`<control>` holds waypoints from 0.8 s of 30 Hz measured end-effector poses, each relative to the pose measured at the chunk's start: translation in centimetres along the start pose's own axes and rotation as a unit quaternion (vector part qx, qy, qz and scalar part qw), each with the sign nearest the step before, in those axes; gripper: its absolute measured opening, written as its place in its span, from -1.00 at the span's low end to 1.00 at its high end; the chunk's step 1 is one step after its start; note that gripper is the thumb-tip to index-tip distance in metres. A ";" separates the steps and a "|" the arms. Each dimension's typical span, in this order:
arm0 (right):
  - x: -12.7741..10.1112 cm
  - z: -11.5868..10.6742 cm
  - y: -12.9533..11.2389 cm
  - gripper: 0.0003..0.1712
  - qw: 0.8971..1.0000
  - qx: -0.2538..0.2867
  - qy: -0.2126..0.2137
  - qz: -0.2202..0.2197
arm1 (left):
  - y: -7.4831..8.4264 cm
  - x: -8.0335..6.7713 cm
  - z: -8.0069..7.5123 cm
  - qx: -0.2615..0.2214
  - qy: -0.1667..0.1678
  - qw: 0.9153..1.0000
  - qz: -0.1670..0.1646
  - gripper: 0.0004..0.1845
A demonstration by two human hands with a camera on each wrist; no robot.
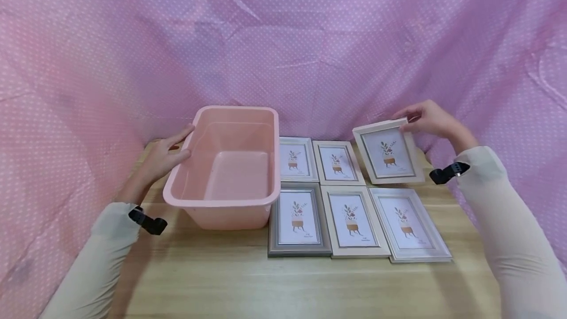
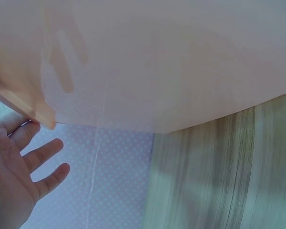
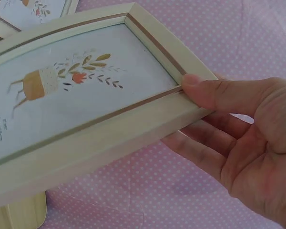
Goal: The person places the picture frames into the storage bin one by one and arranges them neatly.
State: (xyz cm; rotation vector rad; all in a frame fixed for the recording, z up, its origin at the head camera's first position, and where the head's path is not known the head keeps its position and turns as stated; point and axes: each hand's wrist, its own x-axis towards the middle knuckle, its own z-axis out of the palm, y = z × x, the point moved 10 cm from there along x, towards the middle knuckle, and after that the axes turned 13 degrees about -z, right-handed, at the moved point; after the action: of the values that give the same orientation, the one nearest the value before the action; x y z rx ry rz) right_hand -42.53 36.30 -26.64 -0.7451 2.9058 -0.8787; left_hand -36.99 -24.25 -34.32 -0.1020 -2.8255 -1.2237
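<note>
At the left, a pink plastic basin (image 1: 239, 204) stands on the table. My left hand (image 1: 166, 159) holds its left rim, thumb and forefinger at the edge; the other fingers spread loosely below the rim in the left wrist view. A cream picture frame (image 1: 374, 174) is tilted up at the back right. My right hand (image 1: 427, 118) pinches its top right corner, the thumb (image 3: 200, 90) on the front and the fingers behind. The picture in it shows a plant in an orange pot on legs.
Beside the basin lie a grey frame (image 1: 274, 240), two cream frames (image 1: 385, 250) (image 1: 354, 161) and two white frames (image 1: 438, 242) (image 1: 311, 161), face up in two rows on the wooden table (image 1: 283, 289). The basin overlaps the left ones. A dotted pink-purple cloth (image 1: 301, 63) hangs behind.
</note>
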 end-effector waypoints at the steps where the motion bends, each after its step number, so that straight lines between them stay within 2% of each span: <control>1: -0.1 -0.2 -0.2 -0.57 1.000 -0.001 0.006 -0.001 | 0.0 0.0 0.0 -0.005 -0.001 1.000 0.000 -0.36; 11: -1.3 -1.8 -0.7 -0.49 0.998 0.018 0.053 0.020 | -0.1 0.0 0.1 -0.017 -0.013 1.000 -0.002 -0.35; 17: -1.2 -1.6 -0.9 -0.47 0.998 0.029 0.060 0.018 | -0.5 0.1 0.1 -0.010 -0.009 1.000 -0.012 -0.36; 24: -1.5 -1.7 -1.4 -0.43 0.994 0.068 0.078 0.017 | -0.3 0.3 0.2 0.000 -0.003 1.000 -0.013 -0.38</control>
State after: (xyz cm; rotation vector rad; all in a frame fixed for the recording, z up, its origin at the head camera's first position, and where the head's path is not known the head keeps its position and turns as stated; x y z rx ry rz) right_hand -40.86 36.79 -24.65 -0.6442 2.9396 -1.1683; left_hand -37.30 -24.34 -34.65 -0.0692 -2.8403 -1.2316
